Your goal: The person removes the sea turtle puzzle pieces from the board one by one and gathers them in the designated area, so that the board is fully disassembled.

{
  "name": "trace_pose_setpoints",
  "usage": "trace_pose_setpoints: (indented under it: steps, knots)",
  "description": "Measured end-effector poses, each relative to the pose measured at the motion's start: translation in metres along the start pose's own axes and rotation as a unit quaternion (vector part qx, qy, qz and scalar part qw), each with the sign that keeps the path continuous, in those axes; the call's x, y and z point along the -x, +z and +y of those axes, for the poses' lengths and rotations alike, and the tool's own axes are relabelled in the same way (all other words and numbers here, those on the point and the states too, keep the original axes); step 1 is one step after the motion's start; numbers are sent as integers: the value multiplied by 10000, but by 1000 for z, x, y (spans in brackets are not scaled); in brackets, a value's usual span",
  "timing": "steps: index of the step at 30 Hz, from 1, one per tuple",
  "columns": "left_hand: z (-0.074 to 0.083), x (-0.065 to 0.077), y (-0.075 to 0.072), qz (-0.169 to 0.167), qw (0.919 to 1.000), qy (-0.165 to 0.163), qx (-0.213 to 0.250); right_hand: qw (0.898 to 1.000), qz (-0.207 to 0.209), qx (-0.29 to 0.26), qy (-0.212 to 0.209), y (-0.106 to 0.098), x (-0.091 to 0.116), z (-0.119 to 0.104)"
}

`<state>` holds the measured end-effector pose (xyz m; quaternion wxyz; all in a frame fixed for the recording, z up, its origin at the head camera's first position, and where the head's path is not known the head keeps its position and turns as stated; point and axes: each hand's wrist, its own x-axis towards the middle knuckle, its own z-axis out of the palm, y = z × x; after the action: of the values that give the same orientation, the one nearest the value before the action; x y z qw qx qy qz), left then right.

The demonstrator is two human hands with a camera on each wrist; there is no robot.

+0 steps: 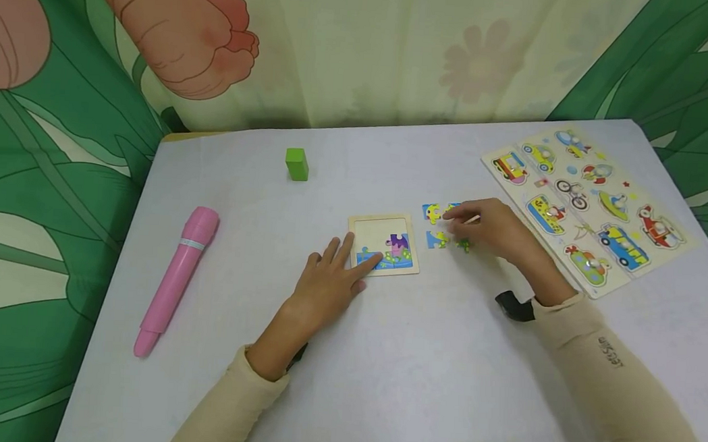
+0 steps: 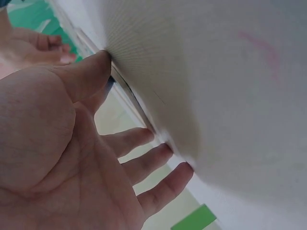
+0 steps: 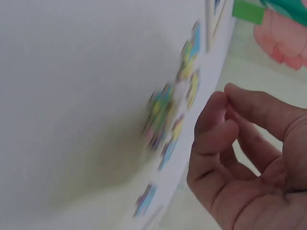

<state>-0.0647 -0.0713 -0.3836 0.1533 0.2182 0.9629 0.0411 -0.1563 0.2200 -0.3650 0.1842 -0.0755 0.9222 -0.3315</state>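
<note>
A small square wooden jigsaw tray (image 1: 370, 230) lies mid-table, with joined blue, pink and purple pieces (image 1: 398, 245) in its lower right part. My left hand (image 1: 325, 292) rests on its near left side, fingers spread, the index finger reaching over the pieces. In the left wrist view, the thumb and fingertips (image 2: 180, 172) stand along the tray's edge. Right of the tray lie several loose jigsaw pieces (image 1: 432, 213), blue and yellow. Over them hovers my right hand (image 1: 493, 228), its fingers loosely bent. The right wrist view shows nothing between its thumb and fingers (image 3: 218, 108).
A large peg puzzle board (image 1: 580, 208) with vehicle pictures lies at the right. At the back left stands a green block (image 1: 297, 164). A pink microphone-shaped toy (image 1: 176, 281) lies on the left. The white table (image 1: 393, 379) meets a patterned curtain (image 1: 364, 52) behind.
</note>
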Motion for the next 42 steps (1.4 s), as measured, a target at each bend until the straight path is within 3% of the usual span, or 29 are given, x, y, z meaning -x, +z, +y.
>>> trace_pose_setpoints:
  steps: [8,12,30,42]
  knots:
    - [0,-1,1,-61,10000,-47,46,9944,-344,-128,-994,28,-13,-30]
    - [0,-1,3,-28,9999,-73,71,9909,-470,-33,-1264,42,-18,-35]
    - [1,-2,5,1,9998,-170,73,9869,-248,328,-1560,59,-19,-38]
    - [1,-3,6,2,9998,-204,76,9921,-356,310,-1164,57,-20,-38]
